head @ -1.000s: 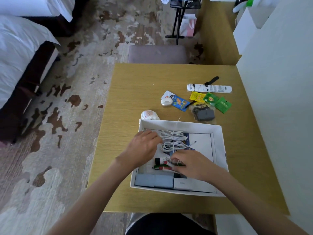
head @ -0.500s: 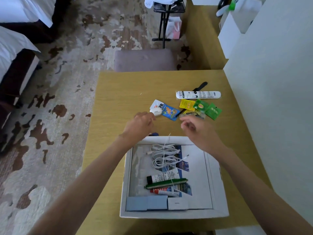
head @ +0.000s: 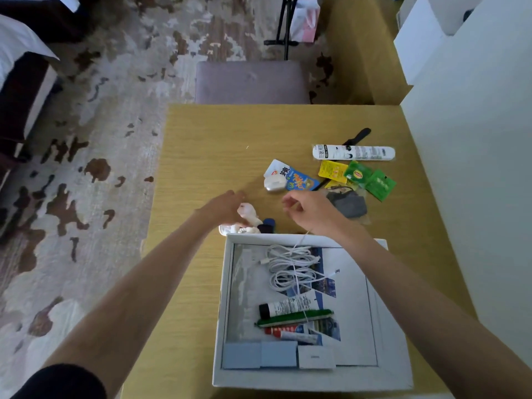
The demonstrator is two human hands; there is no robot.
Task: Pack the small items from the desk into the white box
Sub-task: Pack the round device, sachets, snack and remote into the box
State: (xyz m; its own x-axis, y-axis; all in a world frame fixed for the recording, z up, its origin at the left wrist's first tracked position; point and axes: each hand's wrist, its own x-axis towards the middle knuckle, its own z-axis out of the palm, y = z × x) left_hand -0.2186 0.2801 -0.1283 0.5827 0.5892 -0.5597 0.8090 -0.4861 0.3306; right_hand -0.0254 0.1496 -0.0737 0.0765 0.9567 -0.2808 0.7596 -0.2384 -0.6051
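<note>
The white box [head: 395,318] lies open on the near part of the desk [head: 213,139]. It holds coiled white cables [head: 290,264], a white tube [head: 288,307], a green pen [head: 296,318] and a red-capped tube [head: 290,334]. Just beyond the box's far left corner, my left hand [head: 226,208] closes around a white, pink-printed packet [head: 249,212]. My right hand [head: 312,211] hovers beyond the far rim with loosely curled fingers and holds nothing. A grey pouch [head: 353,205] lies right of it. Farther back are a white earbud case [head: 275,184], a blue packet [head: 299,181], a yellow sachet [head: 332,169] and green sachets [head: 371,180].
A long white tube [head: 353,152] and a black strip [head: 358,136] lie at the back right. A dark blue item [head: 269,224] sits against the box's far rim. A padded chair [head: 250,82] stands behind the desk, and a white wall [head: 475,156] bounds its right side.
Both hands left the box and moved forward over the desk. The left hand came down onto the white packet, the right toward the grey pouch. The view tilted, so the box sits lower.
</note>
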